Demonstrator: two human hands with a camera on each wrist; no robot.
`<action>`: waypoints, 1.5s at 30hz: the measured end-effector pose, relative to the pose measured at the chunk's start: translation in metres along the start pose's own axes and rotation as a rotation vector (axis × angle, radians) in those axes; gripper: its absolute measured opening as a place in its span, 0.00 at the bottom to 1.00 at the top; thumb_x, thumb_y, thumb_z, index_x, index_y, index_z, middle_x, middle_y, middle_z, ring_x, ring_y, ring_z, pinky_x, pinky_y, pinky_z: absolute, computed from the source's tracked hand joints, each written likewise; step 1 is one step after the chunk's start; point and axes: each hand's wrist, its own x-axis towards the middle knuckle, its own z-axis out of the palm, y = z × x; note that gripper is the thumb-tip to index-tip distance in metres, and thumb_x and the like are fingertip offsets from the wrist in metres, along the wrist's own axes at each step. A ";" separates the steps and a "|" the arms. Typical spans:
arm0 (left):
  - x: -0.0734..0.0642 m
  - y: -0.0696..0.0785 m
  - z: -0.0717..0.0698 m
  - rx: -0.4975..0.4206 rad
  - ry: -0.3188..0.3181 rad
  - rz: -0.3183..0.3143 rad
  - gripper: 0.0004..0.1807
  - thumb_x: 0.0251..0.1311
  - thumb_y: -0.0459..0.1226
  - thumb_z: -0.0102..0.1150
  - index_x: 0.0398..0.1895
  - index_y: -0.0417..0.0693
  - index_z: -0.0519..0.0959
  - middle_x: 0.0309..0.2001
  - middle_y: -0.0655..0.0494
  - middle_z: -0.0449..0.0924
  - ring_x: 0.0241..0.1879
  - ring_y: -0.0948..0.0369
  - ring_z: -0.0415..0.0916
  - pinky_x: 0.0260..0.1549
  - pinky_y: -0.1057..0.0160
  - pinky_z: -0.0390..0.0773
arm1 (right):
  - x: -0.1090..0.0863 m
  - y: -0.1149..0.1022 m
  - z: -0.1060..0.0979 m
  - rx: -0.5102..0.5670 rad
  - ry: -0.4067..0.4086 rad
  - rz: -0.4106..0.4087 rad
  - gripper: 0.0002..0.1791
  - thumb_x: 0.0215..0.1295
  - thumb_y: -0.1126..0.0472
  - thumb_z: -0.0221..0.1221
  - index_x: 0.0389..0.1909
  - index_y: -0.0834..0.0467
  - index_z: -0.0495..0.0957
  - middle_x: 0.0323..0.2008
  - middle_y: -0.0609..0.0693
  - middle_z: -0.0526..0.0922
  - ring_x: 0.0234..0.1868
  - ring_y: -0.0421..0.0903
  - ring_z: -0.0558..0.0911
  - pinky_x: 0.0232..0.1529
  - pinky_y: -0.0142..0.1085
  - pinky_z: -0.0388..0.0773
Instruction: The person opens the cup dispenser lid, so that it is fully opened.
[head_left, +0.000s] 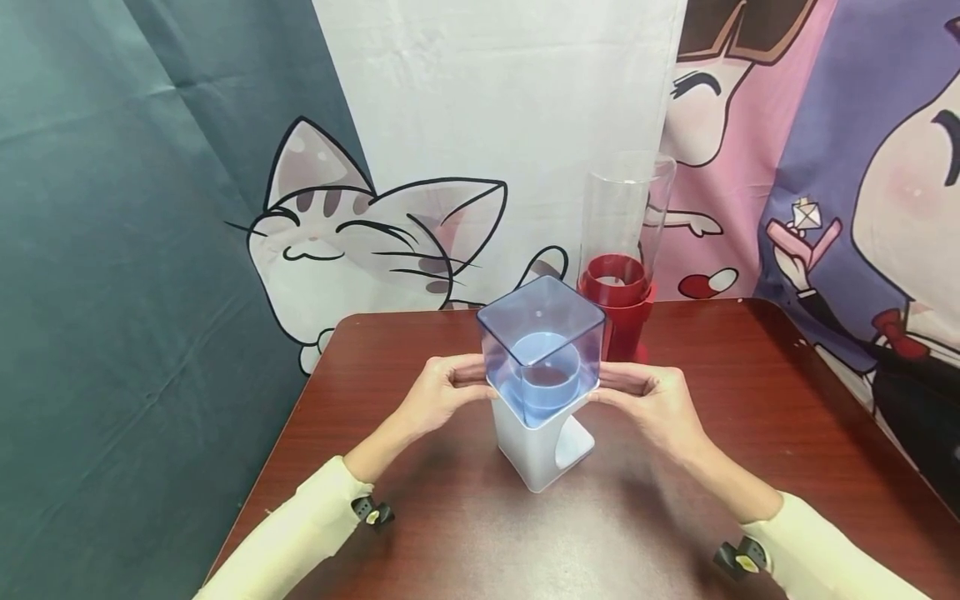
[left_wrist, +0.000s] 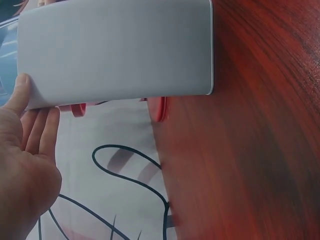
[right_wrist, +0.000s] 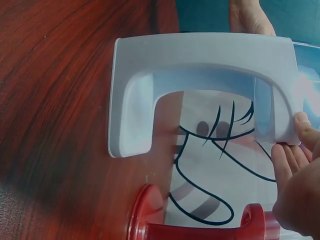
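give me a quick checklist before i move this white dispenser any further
1. Left hand grips the white dispenser near the top of its body: ok.
2. Right hand grips the opposite side at a similar height: ok.
3. White dispenser upright: ok.
4. Blue-tinted container on top of the white body: ok; whether it is locked on, cannot tell.
5. Base resting flat on the table: cannot tell, contact isn't clear in any view.
6. Red dispenser apart from the white one: ok, the right wrist view shows a gap between them.
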 end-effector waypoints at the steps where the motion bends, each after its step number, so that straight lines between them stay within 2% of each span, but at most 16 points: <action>1: 0.000 0.000 0.000 0.005 0.007 -0.004 0.25 0.56 0.19 0.73 0.59 0.28 0.82 0.53 0.36 0.87 0.51 0.51 0.88 0.50 0.54 0.87 | 0.000 0.000 0.000 -0.001 0.002 0.003 0.26 0.54 0.68 0.80 0.56 0.63 0.88 0.47 0.57 0.91 0.46 0.42 0.91 0.48 0.34 0.86; 5: -0.002 0.000 -0.002 0.039 0.034 -0.025 0.25 0.56 0.20 0.74 0.58 0.26 0.81 0.52 0.35 0.87 0.51 0.50 0.88 0.50 0.56 0.87 | 0.000 0.002 0.000 0.022 -0.015 0.001 0.26 0.57 0.70 0.78 0.57 0.65 0.86 0.47 0.58 0.91 0.44 0.44 0.92 0.48 0.34 0.86; 8: -0.004 0.001 -0.003 0.038 0.016 -0.045 0.26 0.59 0.21 0.73 0.61 0.27 0.79 0.56 0.34 0.85 0.54 0.47 0.87 0.53 0.56 0.86 | 0.003 0.004 -0.001 0.041 -0.074 -0.002 0.32 0.58 0.72 0.76 0.65 0.64 0.80 0.52 0.61 0.88 0.47 0.46 0.90 0.50 0.33 0.86; 12: -0.009 0.004 -0.005 0.017 -0.040 -0.054 0.33 0.67 0.27 0.69 0.74 0.33 0.70 0.68 0.36 0.77 0.65 0.43 0.79 0.64 0.50 0.79 | 0.010 0.006 -0.003 0.058 -0.206 0.009 0.47 0.60 0.68 0.75 0.79 0.54 0.65 0.68 0.57 0.78 0.64 0.53 0.81 0.59 0.36 0.83; 15: -0.014 0.008 -0.004 0.021 -0.055 -0.040 0.45 0.69 0.39 0.72 0.82 0.36 0.58 0.77 0.38 0.65 0.74 0.41 0.68 0.71 0.42 0.68 | 0.016 0.006 -0.003 0.067 -0.317 0.028 0.56 0.60 0.64 0.76 0.85 0.45 0.55 0.78 0.50 0.66 0.75 0.57 0.69 0.63 0.44 0.81; 17: -0.017 0.011 0.000 0.029 -0.052 -0.034 0.55 0.65 0.49 0.74 0.84 0.38 0.52 0.81 0.39 0.59 0.78 0.41 0.61 0.75 0.39 0.61 | 0.022 0.007 -0.003 0.075 -0.381 0.038 0.59 0.59 0.62 0.76 0.85 0.42 0.52 0.80 0.48 0.63 0.78 0.58 0.64 0.64 0.50 0.80; 19: -0.021 0.015 0.006 0.069 -0.036 -0.043 0.64 0.59 0.58 0.76 0.86 0.39 0.47 0.83 0.40 0.54 0.80 0.43 0.56 0.77 0.39 0.57 | 0.028 0.010 -0.003 0.079 -0.435 0.048 0.59 0.59 0.61 0.77 0.85 0.41 0.51 0.80 0.48 0.63 0.78 0.59 0.63 0.65 0.52 0.79; 23: -0.027 0.022 0.022 0.174 0.010 -0.080 0.75 0.48 0.69 0.74 0.87 0.43 0.42 0.85 0.45 0.50 0.82 0.48 0.51 0.79 0.44 0.53 | 0.039 0.018 -0.001 0.075 -0.510 0.047 0.57 0.57 0.60 0.79 0.83 0.46 0.56 0.74 0.51 0.69 0.75 0.58 0.68 0.67 0.44 0.78; 25: -0.029 0.023 0.030 0.214 0.033 -0.076 0.76 0.46 0.68 0.76 0.87 0.45 0.41 0.84 0.47 0.52 0.83 0.50 0.51 0.79 0.46 0.53 | 0.044 0.021 0.001 0.056 -0.528 0.038 0.57 0.55 0.59 0.80 0.82 0.48 0.58 0.72 0.51 0.72 0.72 0.56 0.70 0.65 0.40 0.78; 29: -0.032 0.027 0.042 0.261 0.100 -0.041 0.72 0.48 0.47 0.87 0.87 0.45 0.44 0.80 0.53 0.63 0.81 0.54 0.57 0.79 0.45 0.57 | 0.052 0.025 0.004 0.052 -0.559 0.012 0.56 0.54 0.58 0.81 0.80 0.50 0.59 0.68 0.53 0.75 0.68 0.56 0.74 0.62 0.42 0.82; 31: -0.033 0.028 0.047 0.284 0.138 -0.032 0.70 0.46 0.38 0.88 0.86 0.45 0.46 0.78 0.55 0.67 0.79 0.55 0.61 0.77 0.45 0.59 | 0.054 0.026 0.005 0.058 -0.574 0.006 0.56 0.54 0.58 0.81 0.80 0.51 0.59 0.67 0.54 0.76 0.67 0.57 0.75 0.60 0.44 0.83; 32: -0.033 0.028 0.049 0.294 0.156 -0.034 0.70 0.45 0.36 0.88 0.86 0.44 0.47 0.77 0.56 0.68 0.78 0.55 0.62 0.77 0.46 0.61 | 0.055 0.025 0.005 0.060 -0.581 0.009 0.55 0.54 0.58 0.81 0.80 0.51 0.59 0.67 0.53 0.76 0.67 0.57 0.75 0.60 0.44 0.83; 35: -0.034 0.028 0.054 0.316 0.184 -0.048 0.69 0.43 0.38 0.90 0.84 0.44 0.50 0.75 0.58 0.69 0.76 0.56 0.66 0.76 0.49 0.64 | 0.055 0.024 0.005 0.052 -0.588 0.012 0.55 0.54 0.58 0.81 0.79 0.51 0.60 0.67 0.54 0.76 0.67 0.58 0.75 0.60 0.44 0.83; 39: -0.033 0.029 0.060 0.371 0.209 -0.093 0.65 0.41 0.45 0.90 0.82 0.51 0.56 0.72 0.63 0.71 0.71 0.59 0.70 0.71 0.49 0.71 | 0.055 0.024 0.005 0.040 -0.578 0.009 0.54 0.53 0.58 0.81 0.79 0.51 0.61 0.67 0.54 0.76 0.67 0.58 0.75 0.60 0.44 0.83; 45: -0.030 0.029 0.064 0.414 0.222 -0.105 0.59 0.42 0.49 0.89 0.77 0.53 0.63 0.67 0.59 0.75 0.66 0.57 0.74 0.65 0.46 0.77 | 0.054 0.025 0.004 0.027 -0.554 0.011 0.54 0.52 0.58 0.82 0.78 0.51 0.63 0.65 0.53 0.78 0.65 0.56 0.77 0.60 0.43 0.83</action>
